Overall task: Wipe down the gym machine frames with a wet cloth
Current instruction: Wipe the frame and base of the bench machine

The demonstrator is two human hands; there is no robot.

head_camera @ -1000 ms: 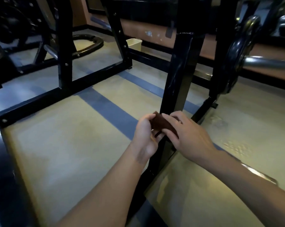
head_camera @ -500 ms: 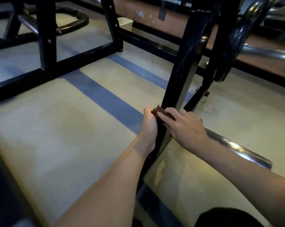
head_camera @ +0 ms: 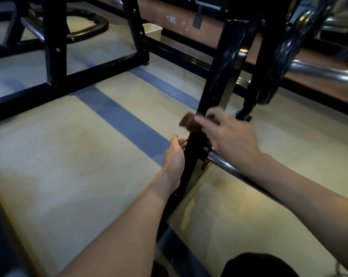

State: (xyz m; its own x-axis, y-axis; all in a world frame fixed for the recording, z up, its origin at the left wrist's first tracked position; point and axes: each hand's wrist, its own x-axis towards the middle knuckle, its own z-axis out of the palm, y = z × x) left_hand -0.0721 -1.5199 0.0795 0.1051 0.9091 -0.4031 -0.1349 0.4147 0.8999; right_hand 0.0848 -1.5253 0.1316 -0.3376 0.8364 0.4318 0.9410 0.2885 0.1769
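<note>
Head view: right hand (head_camera: 231,134) grips a small brown cloth (head_camera: 190,123), fingers curled round it, pressing it against the left edge of the black slanted frame post (head_camera: 219,80). Hand is motion-blurred, exact finger spread hard to read. Cloth sticks out past the post's left side, just above the left hand.

Left hand (head_camera: 175,154) sits lower on the same post, palm toward it, fingers loosely curled and touching the post's left face. Whether they wrap behind the post, cannot tell. It holds nothing else.

A chrome bar (head_camera: 235,170) joins the post just under the right hand and runs off down-right beneath the right forearm.

Floor (head_camera: 69,156) is beige with blue stripes (head_camera: 125,120) crossing diagonally. A second black frame (head_camera: 55,56) stands upper left, bolted uprights on a floor rail. A black weight plate (head_camera: 281,62) hangs on a chrome sleeve (head_camera: 325,73) upper right. Small cream bin (head_camera: 152,31) against the brown wall base (head_camera: 189,15) at the back. Dark knee (head_camera: 257,264) at bottom edge.
</note>
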